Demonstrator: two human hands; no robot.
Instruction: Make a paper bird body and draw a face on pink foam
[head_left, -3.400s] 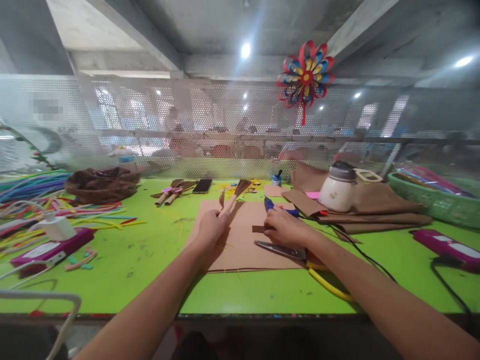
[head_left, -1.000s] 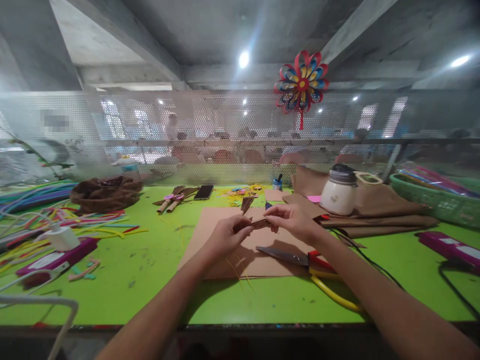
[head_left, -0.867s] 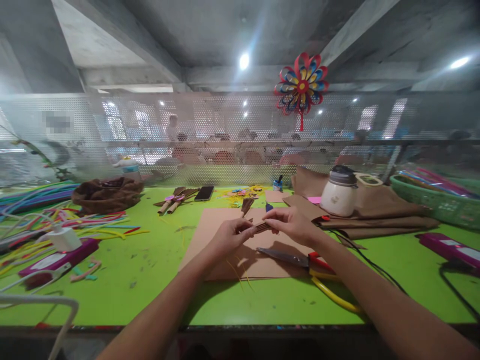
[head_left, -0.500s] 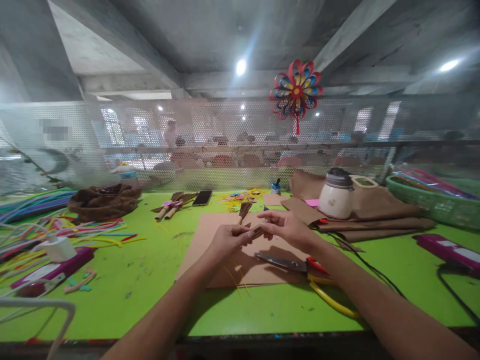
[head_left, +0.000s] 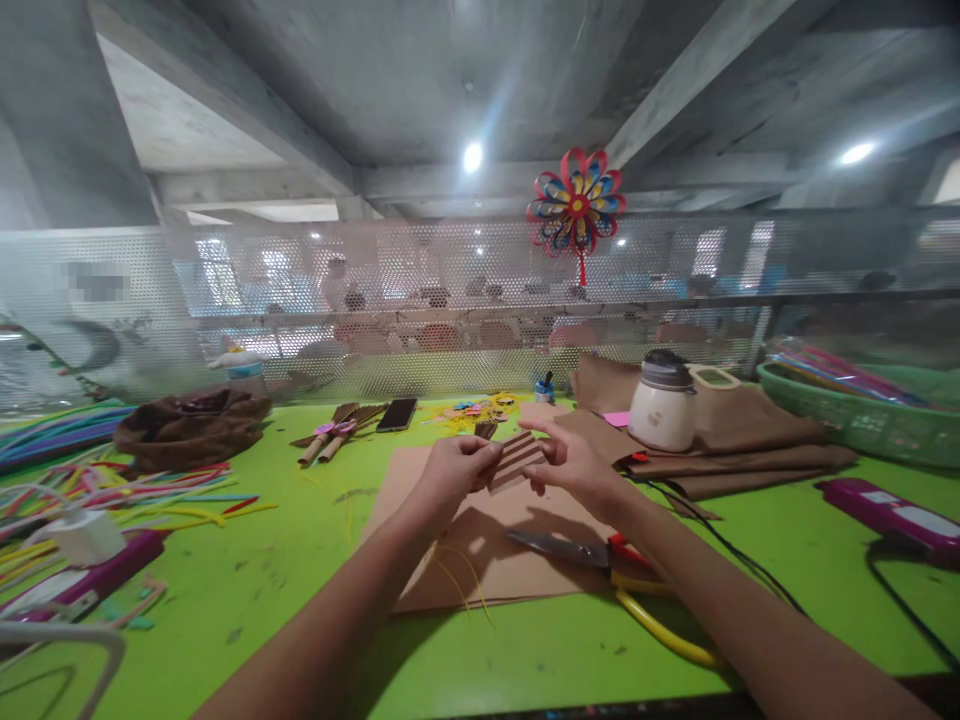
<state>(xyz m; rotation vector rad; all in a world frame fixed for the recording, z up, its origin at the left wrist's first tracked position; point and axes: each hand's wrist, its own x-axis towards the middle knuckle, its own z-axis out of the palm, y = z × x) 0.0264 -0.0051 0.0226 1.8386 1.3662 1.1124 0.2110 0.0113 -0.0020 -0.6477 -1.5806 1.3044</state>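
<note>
Together, both hands (head_left: 455, 470) (head_left: 583, 472) hold pleated brown paper (head_left: 514, 462).

Over the brown sheet (head_left: 525, 582), left end of pleated piece (head_left: 515, 461) hidden by left hand (head_left: 452, 478); rightward, handles of scissors (head_left: 562, 549) part-hidden by right forearm (head_left: 716, 585); far right, green basket (head_left: 844, 415) cut off.

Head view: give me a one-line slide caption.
Pleated brown paper between both hands, over a green table, scissors lying nearby.
</note>
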